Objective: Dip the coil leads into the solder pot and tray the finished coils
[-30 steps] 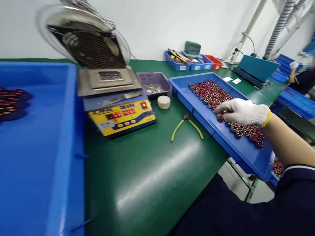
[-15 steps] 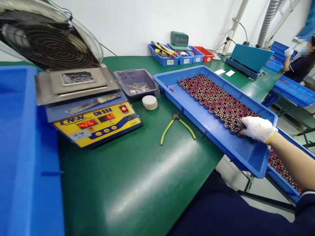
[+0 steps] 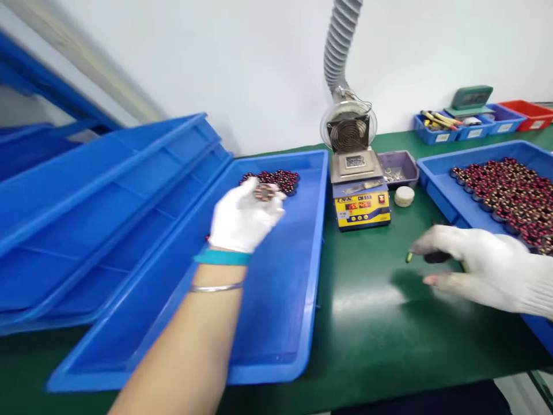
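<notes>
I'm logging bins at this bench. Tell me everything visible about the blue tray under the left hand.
The blue tray is a shallow, rectangular, plastic-looking bin with a raised rim, lying flat on the green table. Its floor is mostly bare; a small cluster of dark red wound parts sits at its far end. The gloved left hand is above it, holding one part. Along its left rim lean tilted blue trays.

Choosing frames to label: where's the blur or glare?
Head view: the right hand is motion-smeared; the stacked trays at left streak; a glare patch lies on the green table; the left hand, its wound coil and the solder pot look fairly sharp.
</notes>
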`<state>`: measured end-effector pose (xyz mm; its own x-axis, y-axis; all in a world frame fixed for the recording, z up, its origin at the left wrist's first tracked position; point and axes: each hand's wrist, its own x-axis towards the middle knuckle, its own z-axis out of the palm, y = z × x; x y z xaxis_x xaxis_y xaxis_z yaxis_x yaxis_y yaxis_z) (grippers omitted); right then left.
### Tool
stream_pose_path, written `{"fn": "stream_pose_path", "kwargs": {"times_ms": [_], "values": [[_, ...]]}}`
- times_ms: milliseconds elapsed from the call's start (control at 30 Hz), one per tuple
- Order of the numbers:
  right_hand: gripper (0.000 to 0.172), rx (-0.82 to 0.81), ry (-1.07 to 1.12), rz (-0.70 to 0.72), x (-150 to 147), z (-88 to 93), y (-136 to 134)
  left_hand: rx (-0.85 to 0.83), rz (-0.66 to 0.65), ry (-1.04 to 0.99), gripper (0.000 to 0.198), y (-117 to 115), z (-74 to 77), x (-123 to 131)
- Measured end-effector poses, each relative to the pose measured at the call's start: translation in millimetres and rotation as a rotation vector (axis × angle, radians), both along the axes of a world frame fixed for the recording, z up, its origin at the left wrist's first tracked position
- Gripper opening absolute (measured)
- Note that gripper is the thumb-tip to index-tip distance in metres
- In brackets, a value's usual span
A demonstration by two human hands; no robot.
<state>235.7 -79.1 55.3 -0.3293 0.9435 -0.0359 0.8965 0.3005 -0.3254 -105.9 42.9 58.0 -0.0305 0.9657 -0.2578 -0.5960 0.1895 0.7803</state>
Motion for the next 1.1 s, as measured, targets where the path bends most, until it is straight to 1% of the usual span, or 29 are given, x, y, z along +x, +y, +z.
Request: {"fn": "stream_pose_path", "kwargs": {"times_ms": [33, 67, 100, 167, 200, 267, 367, 433, 500, 567, 633, 700, 767, 867, 933, 1000, 1067, 1100], "values": [[0.039, 0.053, 0.068, 0.016, -20, 0.0, 12, 0.039, -0.112, 0.043, 0.026, -2, -3.6, 13], [0.045, 0.114, 0.137, 0.001, -39, -0.5, 23, 0.048, -0.244, 0.087, 0.027, -5, -7.6, 28], [0.052, 0.153, 0.203, -0.021, -54, -2.0, 33, 0.057, -0.349, 0.118, 0.026, -10, -12.0, 44], [0.063, 0.145, 0.354, -0.058, -74, -7.7, 50, 0.113, -0.462, 0.127, 0.019, -24, -21.0, 71], [0.063, 0.111, 0.425, -0.049, -79, -11.8, 56, 0.15, -0.494, 0.116, 0.014, -31, -25.6, 81], [0.055, 0.038, 0.557, -0.004, -79, -20.4, 63, 0.195, -0.579, 0.118, 0.009, -41, -33.9, 92], [0.035, -0.003, 0.647, 0.046, -70, -29.5, 63, 0.162, -0.681, 0.147, 0.014, -46, -42.0, 95], [0.029, 0.015, 0.633, 0.044, -65, -32.2, 62, 0.124, -0.708, 0.162, 0.019, -47, -43.4, 95], [0.03, 0.028, 0.604, 0.033, -63, -33.4, 61, 0.122, -0.719, 0.228, 0.025, -49, -42.5, 96], [0.032, 0.043, 0.59, 0.033, -63, -34.5, 62, 0.147, -0.685, 0.36, 0.034, -52, -41.2, 99], [0.032, 0.067, 0.579, 0.037, -63, -35.5, 62, 0.176, -0.618, 0.499, 0.038, -54, -40.8, 102], [0.035, 0.079, 0.556, 0.038, -62, -36.1, 62, 0.198, -0.589, 0.595, 0.035, -56, -41.6, 104], [0.044, 0.068, 0.529, 0.05, -60, -36.0, 62, 0.225, -0.593, 0.656, 0.034, -56, -43.0, 105], [0.053, 0.073, 0.478, 0.119, -56, -35.8, 62, 0.276, -0.583, 0.782, 0.031, -54, -44.8, 103], [0.052, 0.097, 0.416, 0.199, -56, -36.3, 62, 0.31, -0.574, 0.902, 0.024, -53, -45.6, 101], [0.047, 0.135, 0.322, 0.279, -57, -36.7, 61, 0.327, -0.569, 1.0, 0.016, -51, -46.3, 100], [0.039, 0.185, 0.189, 0.318, -58, -35.4, 60, 0.324, -0.563, 1.067, 0.012, -50, -46.5, 100], [0.035, 0.208, 0.111, 0.313, -59, -33.8, 59, 0.322, -0.564, 1.092, 0.011, -50, -46.4, 100]]}}
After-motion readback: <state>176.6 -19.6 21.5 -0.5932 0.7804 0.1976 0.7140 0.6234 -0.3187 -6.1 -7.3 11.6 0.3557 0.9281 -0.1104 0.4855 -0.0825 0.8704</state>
